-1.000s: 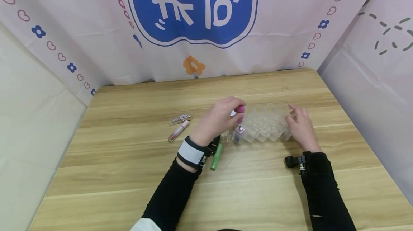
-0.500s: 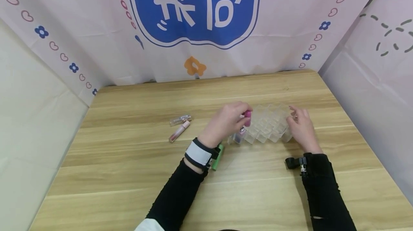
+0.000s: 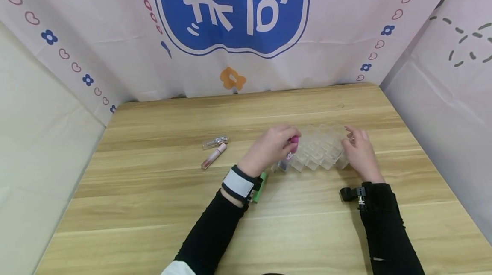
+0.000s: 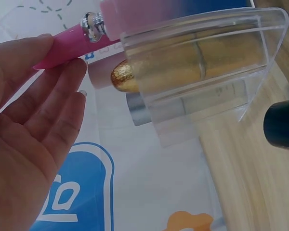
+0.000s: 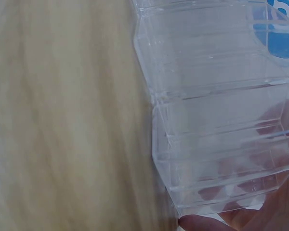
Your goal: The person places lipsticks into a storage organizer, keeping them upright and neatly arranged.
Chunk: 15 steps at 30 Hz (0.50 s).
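My left hand (image 3: 270, 149) pinches a bright pink cosmetic tube (image 4: 70, 45) between thumb and fingers, at the left end of a clear lipstick organizer (image 3: 320, 149). Within that end are a gold-tipped tube (image 4: 123, 76), a silver-ended tube (image 4: 139, 109) and a pink-and-blue tube (image 4: 139, 17) with a silver neck (image 4: 92, 27). How far the pink tube sits in a compartment is hidden. My right hand (image 3: 358, 153) grips the organizer's right end, some fingers showing through the plastic in the right wrist view.
A pale pink lip gloss (image 3: 213, 156) and a clear tube (image 3: 215, 142) lie left of my left hand. A green tube (image 3: 259, 187) lies by the left wrist, partly covered. In the left wrist view a black tube end (image 4: 282, 124) shows. A printed cloth (image 3: 330, 53) hangs behind the table.
My left hand has moved right, then slightly down, carrying the pink tube over the organizer's left end. My right hand has stayed at the right end.
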Tool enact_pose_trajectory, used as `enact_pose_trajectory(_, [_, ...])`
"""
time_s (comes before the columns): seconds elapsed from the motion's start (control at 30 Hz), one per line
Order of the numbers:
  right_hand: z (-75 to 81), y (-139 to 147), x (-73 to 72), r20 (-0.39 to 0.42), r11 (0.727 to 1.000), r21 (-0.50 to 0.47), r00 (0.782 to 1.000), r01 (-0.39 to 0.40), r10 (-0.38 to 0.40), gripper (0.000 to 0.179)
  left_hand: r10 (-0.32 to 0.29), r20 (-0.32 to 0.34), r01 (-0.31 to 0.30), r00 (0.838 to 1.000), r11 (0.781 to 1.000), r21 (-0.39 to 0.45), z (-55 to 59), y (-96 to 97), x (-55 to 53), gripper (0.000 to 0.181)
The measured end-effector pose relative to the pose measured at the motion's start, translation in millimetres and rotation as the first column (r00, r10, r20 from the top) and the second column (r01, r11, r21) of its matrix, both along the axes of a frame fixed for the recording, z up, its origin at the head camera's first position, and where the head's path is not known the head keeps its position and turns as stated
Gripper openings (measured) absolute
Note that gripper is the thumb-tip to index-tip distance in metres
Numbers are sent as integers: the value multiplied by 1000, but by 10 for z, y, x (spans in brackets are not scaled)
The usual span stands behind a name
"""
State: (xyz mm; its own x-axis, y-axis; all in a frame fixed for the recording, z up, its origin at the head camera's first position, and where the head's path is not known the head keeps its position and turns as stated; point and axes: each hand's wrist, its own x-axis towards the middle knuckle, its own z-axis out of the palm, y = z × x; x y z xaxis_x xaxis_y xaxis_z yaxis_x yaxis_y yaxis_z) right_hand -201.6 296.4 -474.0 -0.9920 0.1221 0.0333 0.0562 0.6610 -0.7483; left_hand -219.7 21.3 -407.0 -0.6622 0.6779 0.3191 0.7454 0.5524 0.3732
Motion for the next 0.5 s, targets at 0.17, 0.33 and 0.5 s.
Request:
enact_pose_trajectory(0.17, [-2,-1,2,1,1000,0,1000,-2,2,54,0,6,0,1000,1000,-9,-26,4,-2,20])
enact_pose_trajectory(0.33, [-1,1,0,2,1000,-2,1000,-3,3,53,3,-15,-4,1000,999,-42,-25,10,6,20])
enact_pose_trajectory(0.5, [-4,1,-2,2,1000,0,1000,-4,4,53,2,-46,-5,999,998,-69,-35,19,17,18])
